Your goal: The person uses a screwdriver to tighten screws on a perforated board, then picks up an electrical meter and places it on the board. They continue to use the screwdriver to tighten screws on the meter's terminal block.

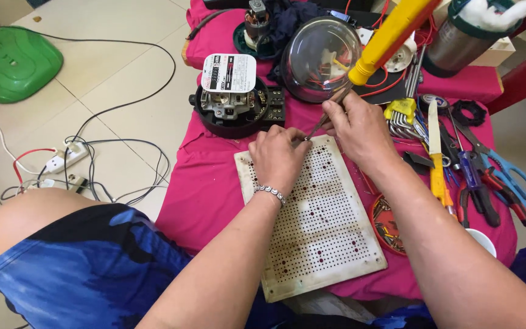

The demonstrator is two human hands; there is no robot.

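My left hand (278, 157) rests on the top edge of a white perforated board (324, 237), its fingertips pinched on something small that I cannot make out. My right hand (360, 128) holds a soldering iron with a yellow handle (394, 30), its metal tip (327, 116) slanting down to the spot between both hands at the board's top edge. A bead bracelet sits on my left wrist. The board lies on a pink cloth (205, 189).
A black electric meter (231, 100) and a clear dome cover (324, 58) stand behind the board. Pliers, scissors (506, 173), a yellow knife (436, 164) and hex keys lie at the right. A red lid of small parts (388, 228) is beside the board. Cables and power strips (68, 155) cross the floor at left.
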